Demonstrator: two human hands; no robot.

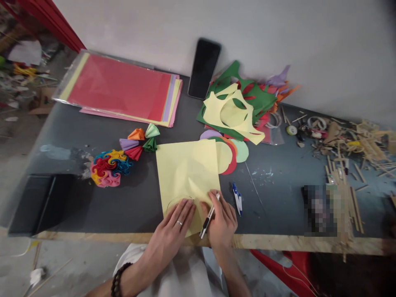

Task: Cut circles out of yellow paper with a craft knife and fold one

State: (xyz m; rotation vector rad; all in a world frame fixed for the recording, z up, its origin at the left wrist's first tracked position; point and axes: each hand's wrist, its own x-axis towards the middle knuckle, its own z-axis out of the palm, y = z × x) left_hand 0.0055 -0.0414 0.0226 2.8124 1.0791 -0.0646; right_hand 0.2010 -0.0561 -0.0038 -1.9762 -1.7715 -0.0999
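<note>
A pale yellow paper sheet (185, 173) lies on the dark grey table (278, 206) near its front edge, with a drawn curve near its lower left. My left hand (175, 229) lies flat on the sheet's lower part, fingers stretched out, a ring on one finger. Beside it, my right hand (221, 220) is closed round a pen-like tool (208, 216) whose tip touches the sheet's lower right edge.
Cut paper circles (230, 154) lie right of the sheet, with a blue-and-white tool (237, 199) nearby. Behind are scrap paper (238, 107), a phone (204, 68) leaning on the wall and stacked coloured sheets (120, 88). Folded cones (139, 142), a paper flower (108, 167) and wooden sticks (346, 177) sit around.
</note>
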